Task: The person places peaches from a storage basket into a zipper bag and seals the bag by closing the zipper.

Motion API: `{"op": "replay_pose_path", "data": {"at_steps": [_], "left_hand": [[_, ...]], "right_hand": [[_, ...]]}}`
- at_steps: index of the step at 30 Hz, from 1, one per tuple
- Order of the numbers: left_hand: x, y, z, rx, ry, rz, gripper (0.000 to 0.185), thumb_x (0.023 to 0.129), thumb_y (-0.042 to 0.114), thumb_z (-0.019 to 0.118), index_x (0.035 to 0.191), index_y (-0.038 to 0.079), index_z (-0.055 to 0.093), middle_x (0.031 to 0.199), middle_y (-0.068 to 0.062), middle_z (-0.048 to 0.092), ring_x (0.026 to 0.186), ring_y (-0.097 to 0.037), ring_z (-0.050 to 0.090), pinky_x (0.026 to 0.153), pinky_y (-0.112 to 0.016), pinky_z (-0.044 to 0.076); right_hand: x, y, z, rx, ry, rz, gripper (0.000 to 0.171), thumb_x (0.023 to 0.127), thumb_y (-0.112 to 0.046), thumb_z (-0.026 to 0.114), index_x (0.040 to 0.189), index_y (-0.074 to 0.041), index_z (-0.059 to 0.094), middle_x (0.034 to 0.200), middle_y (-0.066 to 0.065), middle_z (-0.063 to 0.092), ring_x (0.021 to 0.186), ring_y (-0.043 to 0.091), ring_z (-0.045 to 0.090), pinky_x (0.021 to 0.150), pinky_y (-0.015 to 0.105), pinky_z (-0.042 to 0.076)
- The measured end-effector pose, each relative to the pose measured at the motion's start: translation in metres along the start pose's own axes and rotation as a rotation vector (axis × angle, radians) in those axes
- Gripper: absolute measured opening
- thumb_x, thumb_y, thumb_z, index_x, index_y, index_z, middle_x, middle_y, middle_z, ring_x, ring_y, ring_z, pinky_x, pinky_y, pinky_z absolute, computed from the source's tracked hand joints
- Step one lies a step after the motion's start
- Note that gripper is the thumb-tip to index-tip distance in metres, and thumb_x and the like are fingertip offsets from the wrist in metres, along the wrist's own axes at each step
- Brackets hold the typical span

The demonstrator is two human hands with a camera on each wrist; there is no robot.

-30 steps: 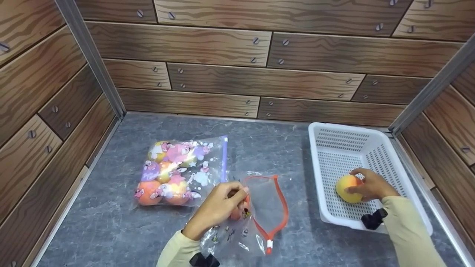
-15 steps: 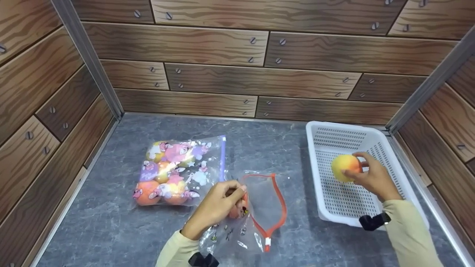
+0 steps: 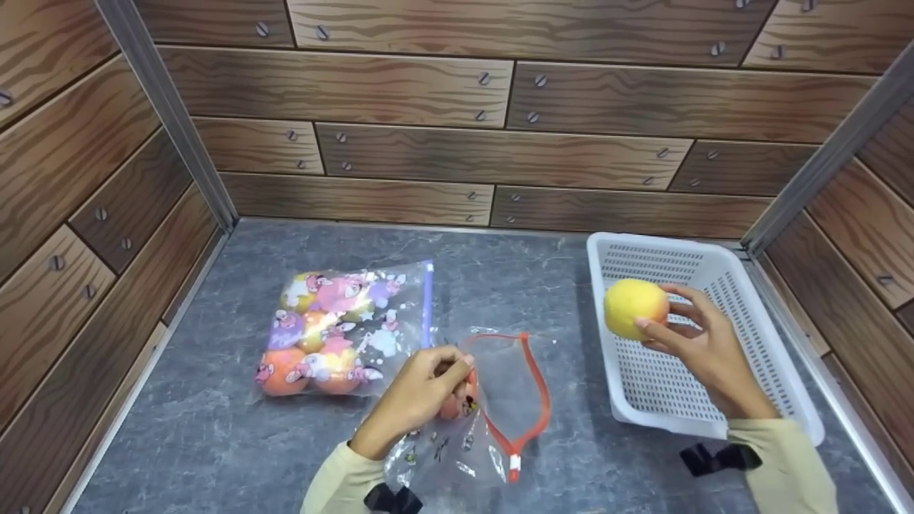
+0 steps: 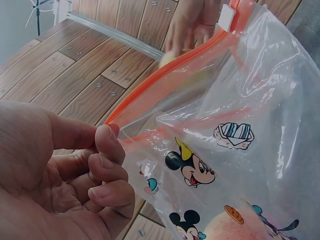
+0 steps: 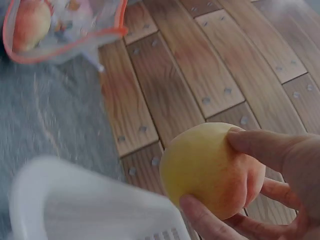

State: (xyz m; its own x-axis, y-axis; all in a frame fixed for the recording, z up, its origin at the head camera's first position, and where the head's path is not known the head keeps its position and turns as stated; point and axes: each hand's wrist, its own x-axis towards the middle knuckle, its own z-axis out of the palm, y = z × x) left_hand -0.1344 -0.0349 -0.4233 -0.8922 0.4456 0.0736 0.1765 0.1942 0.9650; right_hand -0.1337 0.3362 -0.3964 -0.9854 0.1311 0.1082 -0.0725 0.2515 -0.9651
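My right hand (image 3: 703, 343) grips a yellow peach (image 3: 633, 308) with a red blush, raised over the left part of the white basket (image 3: 601, 343). In the right wrist view the thumb and fingers curl round the peach (image 5: 210, 170) and its crease shows. My left hand (image 3: 418, 392) pinches the edge of a clear zip bag (image 3: 518, 400) with an orange-red zip, its mouth spread open. Cartoon figures are printed on that bag (image 4: 260, 160). Inside it lies a reddish peach (image 5: 31, 25), partly hidden by the left hand in the head view.
A second zip bag (image 3: 385, 335), with a purple zip and pink prints, lies flat at the left, filled with several peaches (image 3: 285, 371). Wood-patterned walls (image 3: 414, 150) enclose the grey tabletop (image 3: 186, 428) at the back and both sides.
My right hand has lifted the peach up from the basket's floor and carried it left, toward the basket's left rim. The left hand keeps its hold on the bag's edge.
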Motion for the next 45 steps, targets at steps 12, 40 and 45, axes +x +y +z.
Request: {"op": "replay_pose_path", "data": {"at_steps": [12,40,45], "left_hand": [[0.0,-0.001,0.002,-0.015,0.004,0.011,0.029,0.105,0.02,0.055,0.084,0.003,0.067,0.069,-0.005,0.062,0.062,-0.017,0.056,0.059,-0.022,0.043],[0.001,-0.002,0.006,-0.005,-0.006,-0.009,0.03,0.105,0.021,0.055,0.083,0.005,0.067,0.072,-0.012,0.063,0.064,-0.021,0.055,0.057,-0.021,0.041],[0.001,-0.004,0.006,-0.01,-0.004,-0.015,0.029,0.105,0.02,0.054,0.083,0.008,0.067,0.071,-0.01,0.063,0.065,-0.023,0.057,0.059,-0.021,0.043]], "right_hand": [[-0.023,-0.018,0.034,0.198,-0.072,-0.039,0.061,0.088,0.006,0.074,0.143,-0.004,0.048,0.131,0.017,0.057,0.107,0.027,0.069,0.084,0.045,0.059],[-0.051,0.003,0.088,0.131,-0.336,-0.111,0.062,0.08,0.005,0.082,0.135,-0.005,0.055,0.13,0.019,0.058,0.11,0.034,0.064,0.079,0.046,0.061],[-0.05,0.008,0.091,0.115,-0.373,-0.168,0.061,0.08,0.005,0.082,0.134,-0.003,0.055,0.13,0.021,0.057,0.107,0.033,0.065,0.076,0.046,0.062]]}}
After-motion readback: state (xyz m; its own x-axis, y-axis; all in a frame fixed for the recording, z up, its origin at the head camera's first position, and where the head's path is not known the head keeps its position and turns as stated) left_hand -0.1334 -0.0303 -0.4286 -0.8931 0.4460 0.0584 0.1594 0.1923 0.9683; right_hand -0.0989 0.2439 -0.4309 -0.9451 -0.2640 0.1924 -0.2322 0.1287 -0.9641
